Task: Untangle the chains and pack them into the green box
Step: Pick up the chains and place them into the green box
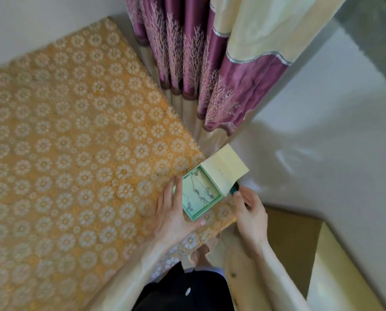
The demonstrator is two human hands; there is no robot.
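A small green box (212, 204) lies open at the right corner of the table, its pale lid (224, 168) flipped up toward the far right. Thin silver chains (199, 193) lie spread on the light green pad inside. My left hand (173, 212) rests against the box's left side, fingers straight along it and thumb under its near corner. My right hand (249, 209) is at the box's right side, its curled fingers and thumb pinching the dark green edge of the lid flap (234, 190).
The table carries an orange cloth with white flowers (75, 153). Purple and cream curtains (210, 63) hang just beyond the table's corner. White floor lies to the right, and a pale step or ledge (335, 277) sits at the lower right.
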